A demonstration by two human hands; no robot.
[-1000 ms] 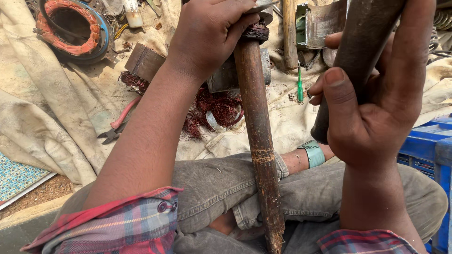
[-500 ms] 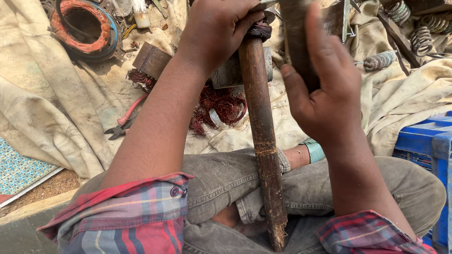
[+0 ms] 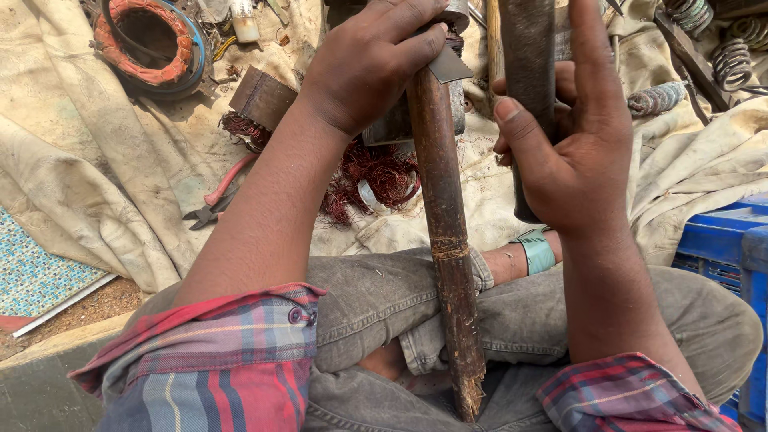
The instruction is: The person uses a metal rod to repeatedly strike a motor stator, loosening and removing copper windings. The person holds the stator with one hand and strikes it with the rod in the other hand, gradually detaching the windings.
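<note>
Head view: left hand point(image 3: 368, 60), fingers curled and pressed around the top of a long brown wooden handle point(image 3: 444, 240), which stands nearly upright with its frayed lower end between the person's crossed legs in grey trousers point(image 3: 520, 320); a thin grey metal blade point(image 3: 448, 66) juts out just under the fingertips. Right hand point(image 3: 568, 152), fingers wrapped round a dark cylindrical bar point(image 3: 528, 72), thumb laid along its near side, index finger stretched upward; the bar stands upright just beside the handle. Ground: beige cloth point(image 3: 96, 184) bearing red-handled pliers point(image 3: 220, 196), a tangle of red copper wire point(image 3: 376, 172), a copper-wound stator ring point(image 3: 148, 40), coil springs point(image 3: 732, 60). Blue plastic crate point(image 3: 728, 248) at right. Plaid sleeves point(image 3: 224, 360) on both arms.
</note>
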